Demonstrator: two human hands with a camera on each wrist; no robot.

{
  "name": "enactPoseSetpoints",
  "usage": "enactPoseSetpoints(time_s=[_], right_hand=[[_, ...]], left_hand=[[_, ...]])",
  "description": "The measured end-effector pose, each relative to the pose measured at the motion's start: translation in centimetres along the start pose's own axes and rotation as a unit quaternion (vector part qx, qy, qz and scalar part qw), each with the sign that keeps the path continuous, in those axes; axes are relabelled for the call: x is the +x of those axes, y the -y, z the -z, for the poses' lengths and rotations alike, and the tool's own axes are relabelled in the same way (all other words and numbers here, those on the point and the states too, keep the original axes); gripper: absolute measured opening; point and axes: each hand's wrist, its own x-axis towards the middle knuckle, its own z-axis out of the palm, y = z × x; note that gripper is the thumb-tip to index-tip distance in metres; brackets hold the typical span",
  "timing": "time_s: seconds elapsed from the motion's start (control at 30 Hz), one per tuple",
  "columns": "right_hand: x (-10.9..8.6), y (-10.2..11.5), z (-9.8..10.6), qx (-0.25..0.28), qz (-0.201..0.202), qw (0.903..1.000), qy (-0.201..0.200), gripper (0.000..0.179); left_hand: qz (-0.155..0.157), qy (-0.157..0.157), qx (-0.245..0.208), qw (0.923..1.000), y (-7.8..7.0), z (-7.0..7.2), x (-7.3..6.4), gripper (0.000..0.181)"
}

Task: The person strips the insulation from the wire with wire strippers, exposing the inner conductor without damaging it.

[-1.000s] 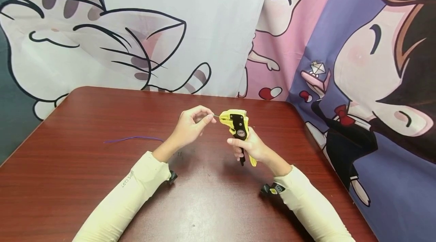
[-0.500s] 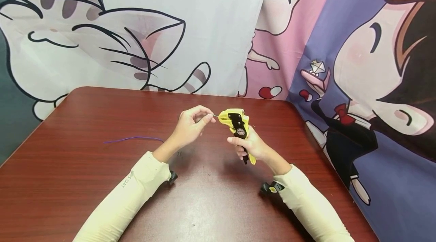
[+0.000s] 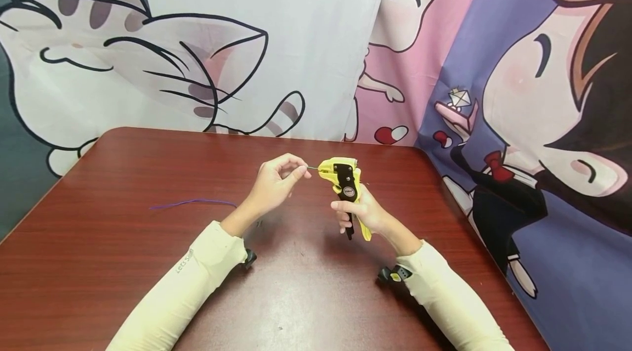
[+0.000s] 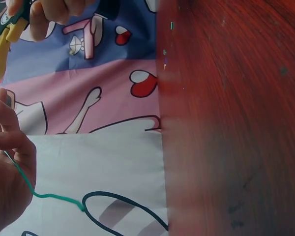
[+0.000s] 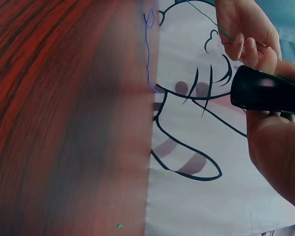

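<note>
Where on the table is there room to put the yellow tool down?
The dark red wooden table is bare near its front edge, between the two cream sleeves, and along the far edge. The left side holds only a thin purple wire. It is crowded mid-table, where both hands meet at the yellow-and-black wire stripper.

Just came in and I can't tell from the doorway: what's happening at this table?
A person in cream sleeves is working over a red-brown table. The right hand grips the handles of a yellow and black wire stripper, held up above the tabletop. The left hand pinches a thin green wire in its fingers and holds its end at the tool's head. A purple wire lies loose on the table to the left, untouched.
</note>
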Motion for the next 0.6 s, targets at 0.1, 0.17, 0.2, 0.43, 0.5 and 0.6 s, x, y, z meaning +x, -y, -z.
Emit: enactPoseSetpoints(time_s=[0.1, 0.17, 0.2, 0.43, 0.5, 0.6], right_hand=[[-0.07, 0.01, 0.04, -0.001, 0.001, 1.0000, -0.001, 0.017], [-0.13, 0.07, 0.04, -0.003, -0.001, 1.0000, -0.006, 0.016], [-0.17, 0.09, 0.04, -0.005, -0.002, 1.0000, -0.008, 0.015], [-0.28, 0.32, 0.12, -0.038, 0.014, 0.9992, -0.004, 0.010], [-0.28, 0.33, 0.21, -0.039, 0.022, 0.9990, 0.001, 0.008], [-0.30, 0.30, 0.42, -0.045, 0.040, 0.9981, 0.010, 0.003]], left_hand=[[-0.005, -0.003, -0.001, 1.0000, 0.01, 0.03, -0.03, 0.014], [-0.005, -0.004, -0.002, 1.0000, -0.02, 0.03, -0.09, 0.013], [-0.005, -0.004, -0.001, 1.0000, -0.02, 0.04, -0.11, 0.012], [-0.007, -0.002, 0.010, 0.9999, 0.06, 0.16, -0.16, 0.007], [-0.007, -0.002, 0.013, 0.9999, 0.06, 0.18, -0.12, 0.008], [-0.005, -0.002, 0.015, 0.9999, 0.14, 0.19, -0.05, 0.009]])
